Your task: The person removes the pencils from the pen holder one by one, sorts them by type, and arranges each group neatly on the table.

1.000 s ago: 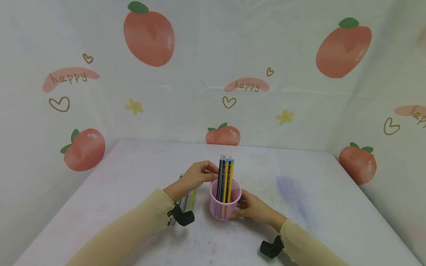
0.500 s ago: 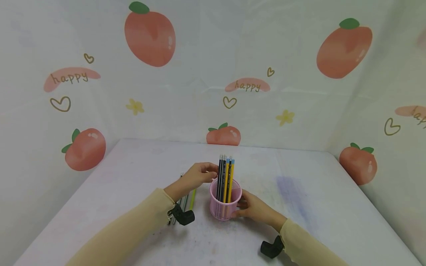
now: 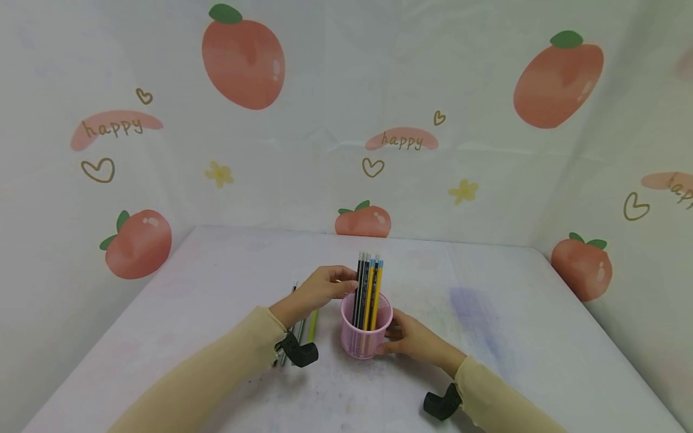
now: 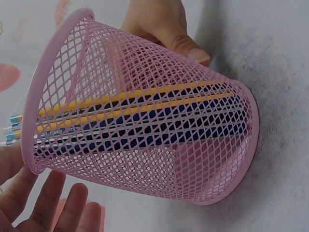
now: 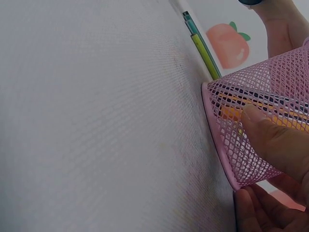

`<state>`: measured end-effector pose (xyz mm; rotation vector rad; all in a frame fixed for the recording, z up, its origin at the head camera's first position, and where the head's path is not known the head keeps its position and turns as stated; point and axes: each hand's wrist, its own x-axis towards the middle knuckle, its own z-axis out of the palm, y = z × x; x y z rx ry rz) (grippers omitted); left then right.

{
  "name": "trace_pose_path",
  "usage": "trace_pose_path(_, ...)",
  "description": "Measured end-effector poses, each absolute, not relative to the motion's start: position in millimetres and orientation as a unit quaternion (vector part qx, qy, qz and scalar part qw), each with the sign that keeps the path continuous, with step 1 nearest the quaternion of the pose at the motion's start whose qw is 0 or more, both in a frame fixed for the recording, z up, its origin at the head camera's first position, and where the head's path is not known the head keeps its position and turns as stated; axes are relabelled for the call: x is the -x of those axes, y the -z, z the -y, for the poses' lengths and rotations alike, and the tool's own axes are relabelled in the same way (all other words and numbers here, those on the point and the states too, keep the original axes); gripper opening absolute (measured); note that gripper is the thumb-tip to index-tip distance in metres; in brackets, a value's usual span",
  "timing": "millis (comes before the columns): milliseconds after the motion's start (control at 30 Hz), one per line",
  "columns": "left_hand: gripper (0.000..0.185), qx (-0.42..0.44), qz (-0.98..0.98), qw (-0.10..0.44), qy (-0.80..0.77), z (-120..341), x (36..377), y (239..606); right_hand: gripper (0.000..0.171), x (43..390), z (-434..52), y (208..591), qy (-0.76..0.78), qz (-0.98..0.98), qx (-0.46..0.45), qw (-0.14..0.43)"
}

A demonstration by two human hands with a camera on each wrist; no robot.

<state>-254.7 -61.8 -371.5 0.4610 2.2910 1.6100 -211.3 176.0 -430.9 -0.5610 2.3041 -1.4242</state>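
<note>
A pink mesh pencil cup (image 3: 361,346) stands upright on the table, holding several black pencils (image 3: 360,282) and yellow pencils (image 3: 377,288). At its right side my right hand (image 3: 414,340) holds it low down; the thumb (image 5: 275,140) lies on the mesh and other fingers reach the base edge. My left hand (image 3: 319,287) is at the cup's left rim, thumb and forefinger at the upper part of the black pencils, apparently touching them. In the left wrist view its other fingers (image 4: 72,205) extend loosely beside the rim. Contact behind the pencils is hidden.
Left of the cup, partly under the left forearm, lie a yellow-green pencil (image 3: 313,326) and several dark pencils (image 3: 300,332). Each wrist wears a black camera mount (image 3: 445,403). A white fruit-print cloth (image 3: 303,162) hangs behind the table (image 3: 520,337).
My left hand has shifted slightly right against the pencils, and their tops lean a little further right. The right hand and the pencil cup stay in place.
</note>
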Motion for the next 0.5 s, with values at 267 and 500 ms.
trace_pose_path(267,0.029,-0.165,-0.805,0.144,-0.552,59.4,253.2,368.7,0.086,210.2,-175.9,429.5,0.507,-0.818,0.198,0.187)
trace_pose_path(500,0.026,-0.167,-0.799,0.140,-0.560,62.2,253.1,368.2,0.084,211.0,-175.9,430.8,0.506,-0.818,0.201,0.183)
